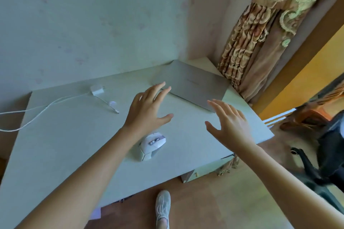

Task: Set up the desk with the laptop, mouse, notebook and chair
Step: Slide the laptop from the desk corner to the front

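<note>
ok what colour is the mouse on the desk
White with grey side panels, the angular computer mouse shows best in the head view.

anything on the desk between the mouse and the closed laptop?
Nothing rests there: in the head view the desk surface from the mouse to the laptop is bare. Only the open left hand hangs above that stretch.

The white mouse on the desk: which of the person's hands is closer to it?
Left. The left hand hovers open just beyond the mouse, its forearm passing beside it. The right hand is off to the mouse's right, reaching toward the closed laptop.
</note>
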Demonstrator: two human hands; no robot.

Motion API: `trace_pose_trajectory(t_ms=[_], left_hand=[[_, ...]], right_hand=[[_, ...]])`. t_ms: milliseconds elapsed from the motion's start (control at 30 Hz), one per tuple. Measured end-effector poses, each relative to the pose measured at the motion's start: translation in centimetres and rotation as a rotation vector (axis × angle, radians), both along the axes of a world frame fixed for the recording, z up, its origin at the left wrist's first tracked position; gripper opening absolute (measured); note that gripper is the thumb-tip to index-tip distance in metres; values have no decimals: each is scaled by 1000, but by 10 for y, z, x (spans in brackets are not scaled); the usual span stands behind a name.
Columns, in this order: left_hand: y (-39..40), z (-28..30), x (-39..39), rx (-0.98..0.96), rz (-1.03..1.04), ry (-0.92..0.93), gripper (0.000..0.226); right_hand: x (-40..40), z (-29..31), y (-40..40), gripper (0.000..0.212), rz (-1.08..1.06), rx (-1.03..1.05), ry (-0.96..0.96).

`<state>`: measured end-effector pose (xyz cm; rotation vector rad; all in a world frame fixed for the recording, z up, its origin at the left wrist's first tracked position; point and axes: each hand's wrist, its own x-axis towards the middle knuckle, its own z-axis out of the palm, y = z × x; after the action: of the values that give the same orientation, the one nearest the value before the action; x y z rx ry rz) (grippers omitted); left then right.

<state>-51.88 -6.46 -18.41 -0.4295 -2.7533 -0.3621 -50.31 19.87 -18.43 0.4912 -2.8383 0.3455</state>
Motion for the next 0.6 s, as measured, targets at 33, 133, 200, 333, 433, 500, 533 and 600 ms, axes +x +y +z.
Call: trace_pose_trajectory(t_ms=[33,133,200,333,433,500,533,600], left_hand=[[-3,-12,-29,12,-13,-20,75],[-9,-48,-108,34,-34,-79,73],[-11,-72,-154,40,-43,-121,74],[-8,-116,-224,46,-58,-188,73],[-7,-133,-261,174,-8,-334,75],[-10,-137,-286,306,80,-472,85],[-14,-140,-299,385,142,-538,90],[-24,-146,-324,573,254,-643,104]], right_hand=[[-21,-12,-3,59,-31,-6,-29],[-80,-49,-8,60,-139,-18,-136],[-116,-73,-8,60,-191,-20,-206],[-178,-114,-8,66,-337,-111,-331],[-219,-139,1,78,-510,-454,-459],[-240,-148,12,84,-644,-720,-482],[-248,-150,18,84,-698,-812,-486],[-260,-151,31,86,-779,-926,-493]])
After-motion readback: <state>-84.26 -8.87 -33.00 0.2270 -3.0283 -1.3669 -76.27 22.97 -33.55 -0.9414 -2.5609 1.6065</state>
